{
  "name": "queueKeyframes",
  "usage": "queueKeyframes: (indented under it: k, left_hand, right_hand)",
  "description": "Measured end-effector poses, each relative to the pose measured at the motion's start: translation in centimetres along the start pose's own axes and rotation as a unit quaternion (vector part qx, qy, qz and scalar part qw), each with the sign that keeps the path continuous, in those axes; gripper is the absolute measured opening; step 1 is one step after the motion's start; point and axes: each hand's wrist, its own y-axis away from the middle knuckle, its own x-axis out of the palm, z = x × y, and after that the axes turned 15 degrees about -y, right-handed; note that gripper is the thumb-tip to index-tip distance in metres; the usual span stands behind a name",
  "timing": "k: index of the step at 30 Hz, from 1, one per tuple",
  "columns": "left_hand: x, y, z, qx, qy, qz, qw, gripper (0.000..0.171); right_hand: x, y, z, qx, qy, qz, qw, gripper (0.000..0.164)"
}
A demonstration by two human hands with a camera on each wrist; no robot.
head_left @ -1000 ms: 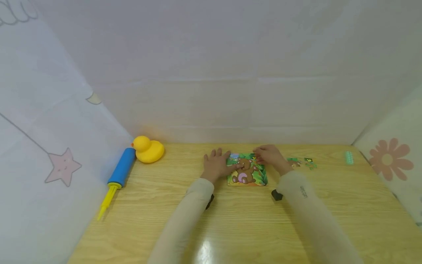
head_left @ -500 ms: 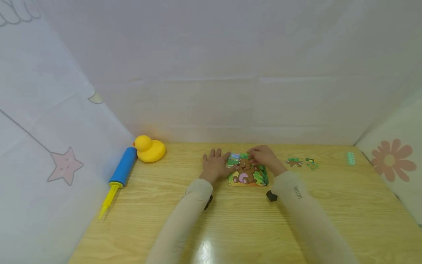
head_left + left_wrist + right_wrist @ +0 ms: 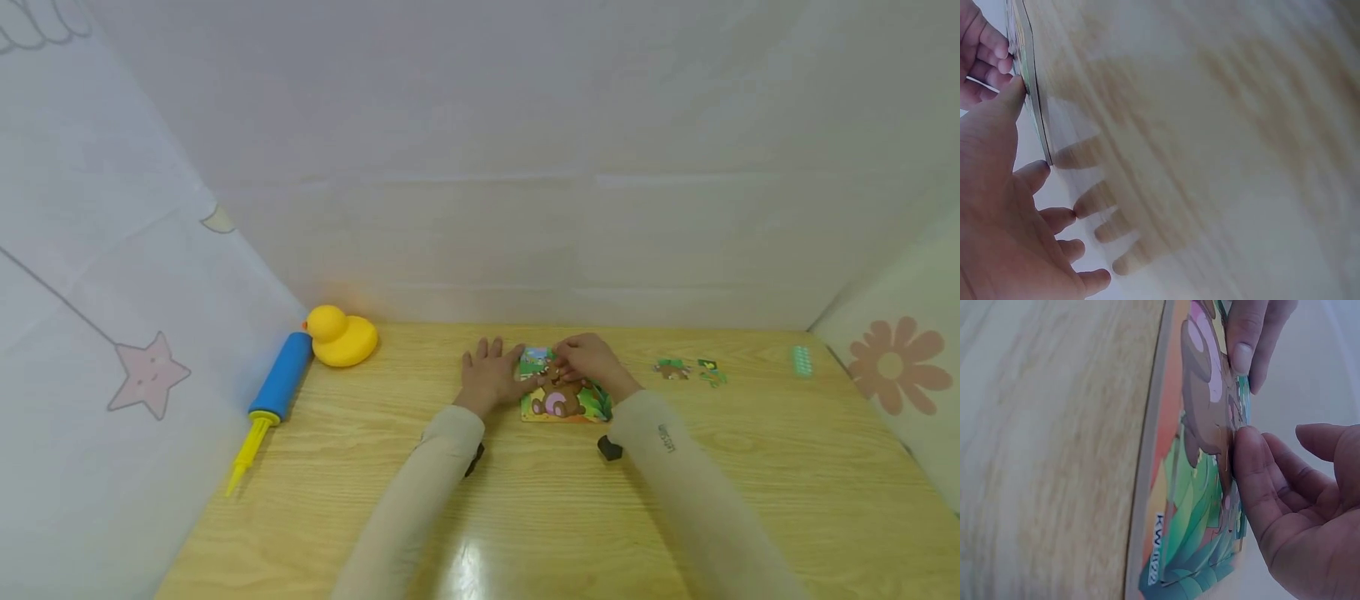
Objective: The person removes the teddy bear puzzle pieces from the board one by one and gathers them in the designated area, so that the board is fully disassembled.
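Note:
A jigsaw puzzle with a brown bear picture lies flat in its frame on the table. My left hand rests at its left side with the fingers spread, and the thumb reaches onto the picture. The left wrist view shows the left fingers beside the board's edge. My right hand is over the puzzle's upper right part, its fingers bent. In the right wrist view the right fingertips touch the puzzle's face near the bear. Whether a piece is pinched there is hidden.
Several loose puzzle pieces lie right of the board. A pale green object with bumps sits farther right. On the left are a yellow rubber duck and a blue and yellow hand pump. White printed cloth walls surround the table.
My right hand has moved left across the puzzle, from its upper right corner toward the bear's head. My left hand stays at the board's left side. The loose pieces lie as before.

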Motion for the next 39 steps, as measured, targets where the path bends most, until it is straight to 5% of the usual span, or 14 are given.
queueKeyframes:
  k: [26, 39]
  left_hand:
    - [-0.8, 0.2, -0.2, -0.001, 0.004, 0.022, 0.9997, 0.077]
    - [-0.6, 0.3, -0.2, -0.001, 0.003, 0.028, 0.9996, 0.077]
  right_hand:
    - [1.1, -0.3, -0.6, -0.012, 0.058, -0.032, 0.998, 0.029]
    - [1.7, 0.2, -0.2, -0.040, 0.151, -0.055, 0.986, 0.031]
